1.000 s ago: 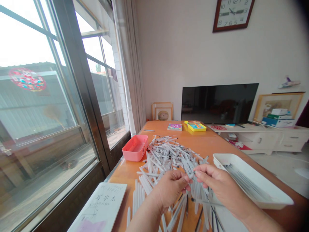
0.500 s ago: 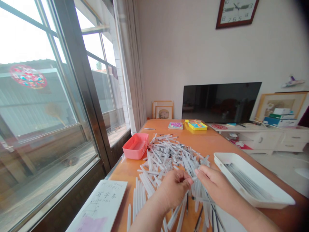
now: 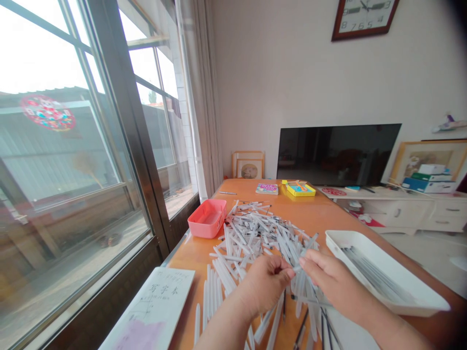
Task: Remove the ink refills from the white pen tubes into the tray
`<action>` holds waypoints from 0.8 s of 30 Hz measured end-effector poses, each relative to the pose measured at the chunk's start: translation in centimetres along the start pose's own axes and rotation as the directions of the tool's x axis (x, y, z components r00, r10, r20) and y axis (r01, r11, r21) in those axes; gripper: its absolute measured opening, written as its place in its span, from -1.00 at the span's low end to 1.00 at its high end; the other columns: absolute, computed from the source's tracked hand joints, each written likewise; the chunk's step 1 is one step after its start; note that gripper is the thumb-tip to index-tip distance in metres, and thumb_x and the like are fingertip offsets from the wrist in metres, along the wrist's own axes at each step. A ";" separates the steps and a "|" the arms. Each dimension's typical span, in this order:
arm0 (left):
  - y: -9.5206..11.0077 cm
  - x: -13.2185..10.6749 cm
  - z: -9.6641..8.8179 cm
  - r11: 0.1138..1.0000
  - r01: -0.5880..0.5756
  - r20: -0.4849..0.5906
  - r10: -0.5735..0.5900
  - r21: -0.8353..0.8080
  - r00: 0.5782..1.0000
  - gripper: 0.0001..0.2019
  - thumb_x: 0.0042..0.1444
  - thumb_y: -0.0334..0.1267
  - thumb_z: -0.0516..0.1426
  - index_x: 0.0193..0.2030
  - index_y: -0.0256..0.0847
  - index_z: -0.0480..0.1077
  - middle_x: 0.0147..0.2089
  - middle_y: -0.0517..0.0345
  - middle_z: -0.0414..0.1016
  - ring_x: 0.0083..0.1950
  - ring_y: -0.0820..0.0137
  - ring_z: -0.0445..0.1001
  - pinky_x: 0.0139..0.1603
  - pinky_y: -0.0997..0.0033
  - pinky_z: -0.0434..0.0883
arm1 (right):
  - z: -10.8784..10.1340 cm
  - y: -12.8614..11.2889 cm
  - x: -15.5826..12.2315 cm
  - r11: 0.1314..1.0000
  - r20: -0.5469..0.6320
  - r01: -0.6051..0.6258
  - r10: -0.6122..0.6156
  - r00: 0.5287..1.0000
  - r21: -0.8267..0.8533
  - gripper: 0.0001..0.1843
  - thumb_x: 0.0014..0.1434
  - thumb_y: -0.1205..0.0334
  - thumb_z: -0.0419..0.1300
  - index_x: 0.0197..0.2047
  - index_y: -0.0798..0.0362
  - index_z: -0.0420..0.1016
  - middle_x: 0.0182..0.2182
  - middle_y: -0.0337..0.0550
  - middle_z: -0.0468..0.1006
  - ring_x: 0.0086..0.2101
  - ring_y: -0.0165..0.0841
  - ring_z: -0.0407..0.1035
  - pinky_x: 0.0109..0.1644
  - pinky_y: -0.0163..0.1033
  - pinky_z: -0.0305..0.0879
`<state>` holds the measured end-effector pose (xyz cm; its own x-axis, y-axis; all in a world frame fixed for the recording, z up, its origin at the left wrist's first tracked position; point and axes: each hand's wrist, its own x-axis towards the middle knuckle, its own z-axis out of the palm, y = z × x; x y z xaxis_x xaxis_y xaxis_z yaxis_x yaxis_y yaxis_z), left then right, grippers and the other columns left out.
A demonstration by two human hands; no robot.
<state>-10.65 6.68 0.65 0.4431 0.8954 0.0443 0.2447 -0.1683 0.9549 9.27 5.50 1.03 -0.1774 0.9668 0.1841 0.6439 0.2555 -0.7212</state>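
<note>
My left hand [image 3: 266,282] and my right hand [image 3: 333,282] meet over the near end of a big heap of white pen barrels [image 3: 255,238] on the orange table [image 3: 321,214]. Both are pinched on one white pen barrel [image 3: 304,245] that slants up to the right between them. The left fingers curl round its lower end and the right fingertips hold it just beside them. Thin dark refills [image 3: 302,330] lie on the table under my wrists.
A white tray [image 3: 404,304] with dark refills sits at the right. A pink box [image 3: 207,218] stands left of the heap, a white exercise book [image 3: 153,311] at the near left corner. Colourful boxes [image 3: 297,188] lie at the far end. Windows run along the left.
My hands stay together on the pen barrel and have barely shifted. The camera has tilted slightly, so the scene sits a little lower and to the right.
</note>
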 end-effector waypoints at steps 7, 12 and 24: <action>0.2 0.0 -0.1 1.000 0.003 -0.003 -0.003 0.025 1.000 -0.72 0.21 -0.06 0.10 -0.36 -0.25 0.39 -0.45 0.25 0.26 -0.38 0.44 0.17 -0.33 0.42 0.15 | -1.0 -1.0 -0.4 0.999 -0.009 -0.030 0.030 1.000 0.042 -0.51 0.41 -0.15 -0.11 -0.41 0.00 0.29 -0.51 -0.30 0.32 -0.43 -0.37 0.24 -0.31 -0.28 0.12; 0.2 -0.1 -0.1 0.999 0.019 0.016 -0.019 0.027 1.000 -0.73 0.19 -0.07 0.12 -0.35 -0.26 0.40 -0.44 0.25 0.28 -0.37 0.45 0.18 -0.32 0.43 0.17 | -0.5 -0.2 -0.3 1.000 0.015 0.008 -0.008 1.000 0.005 -0.58 0.39 -0.07 -0.04 -0.43 0.00 0.21 -0.52 -0.34 0.23 -0.45 -0.41 0.16 -0.37 -0.31 0.08; 0.3 -0.1 0.0 0.999 0.025 0.009 -0.025 0.026 1.000 -0.73 0.19 -0.08 0.13 -0.35 -0.27 0.41 -0.45 0.26 0.27 -0.38 0.45 0.18 -0.33 0.43 0.16 | 0.2 1.0 0.0 0.996 0.009 0.068 -0.067 0.998 -0.063 -0.56 0.41 -0.13 -0.12 -0.41 -0.02 0.13 -0.49 -0.33 0.25 -0.41 -0.39 0.21 -0.33 -0.30 0.13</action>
<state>-10.61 6.50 0.93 0.4447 0.8955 0.0179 0.2780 -0.1570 0.9477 9.78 5.75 0.21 -0.2270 0.9472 0.2264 0.6757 0.3206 -0.6638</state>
